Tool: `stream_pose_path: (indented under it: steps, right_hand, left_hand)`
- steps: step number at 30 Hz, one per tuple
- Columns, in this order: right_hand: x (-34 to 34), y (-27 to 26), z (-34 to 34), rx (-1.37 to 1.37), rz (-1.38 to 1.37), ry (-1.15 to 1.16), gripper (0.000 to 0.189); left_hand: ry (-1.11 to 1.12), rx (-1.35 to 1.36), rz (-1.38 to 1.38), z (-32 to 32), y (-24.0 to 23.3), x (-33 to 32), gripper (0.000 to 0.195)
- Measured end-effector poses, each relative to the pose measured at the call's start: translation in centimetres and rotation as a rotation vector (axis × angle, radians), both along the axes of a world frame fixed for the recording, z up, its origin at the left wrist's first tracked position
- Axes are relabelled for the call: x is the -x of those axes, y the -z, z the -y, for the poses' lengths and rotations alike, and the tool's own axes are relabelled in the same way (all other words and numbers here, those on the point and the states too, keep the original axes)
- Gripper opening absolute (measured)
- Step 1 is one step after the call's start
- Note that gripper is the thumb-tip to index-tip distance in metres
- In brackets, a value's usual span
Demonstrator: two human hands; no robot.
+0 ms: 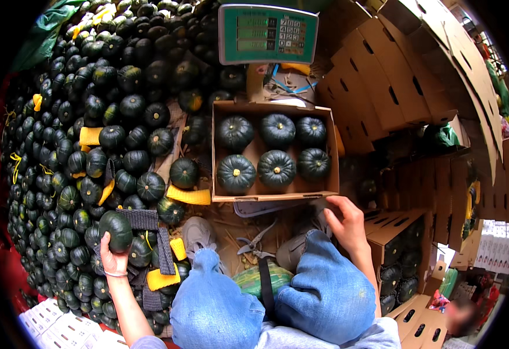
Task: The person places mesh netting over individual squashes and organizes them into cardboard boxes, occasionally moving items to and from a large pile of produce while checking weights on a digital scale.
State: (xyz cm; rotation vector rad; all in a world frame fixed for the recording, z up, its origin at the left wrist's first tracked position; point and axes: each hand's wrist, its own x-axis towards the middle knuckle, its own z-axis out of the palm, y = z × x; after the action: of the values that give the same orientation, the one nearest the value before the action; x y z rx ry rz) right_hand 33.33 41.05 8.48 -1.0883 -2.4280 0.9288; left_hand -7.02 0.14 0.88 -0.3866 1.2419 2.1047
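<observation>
My left hand holds a dark green squash over the big heap of squashes at the left. My right hand has its fingers apart just below the front right corner of an open cardboard box, with nothing in it. Inside the box stand several green squashes in two rows, stems up. The box rests at a scale with a green display panel behind it. Whether my right fingertips touch the box, I cannot tell.
Pruning shears lie on the littered floor between my shoes. Yellow foam sleeves and grey foam sleeves lie among the squashes. Stacked cardboard boxes stand at the right, with a filled box beside my right arm. Another person is at lower right.
</observation>
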Motion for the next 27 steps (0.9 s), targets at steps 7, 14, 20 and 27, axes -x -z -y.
stream_pose_path:
  steps: [7,14,20,27]
  right_hand:
    - [9.5,2.1,-1.6,-0.128,-0.043,-0.361,0.029]
    - [20.9,9.1,1.4,-0.366,0.445,-0.472,0.082]
    - [21.7,8.7,1.0,-0.086,0.332,-0.483,0.088]
    - [13.1,4.5,-3.9,1.732,-0.890,-0.091,0.063]
  left_hand:
    - [0.148,-0.609,0.140,-2.9,-3.3,-3.5,0.075]
    - [0.055,-0.513,0.282,-6.0,-3.0,-7.5,0.077]
    - [0.207,-0.176,0.027,-11.3,-3.0,-8.0,0.072]
    - [0.768,0.663,-1.699,-28.1,-3.3,-9.8,0.076]
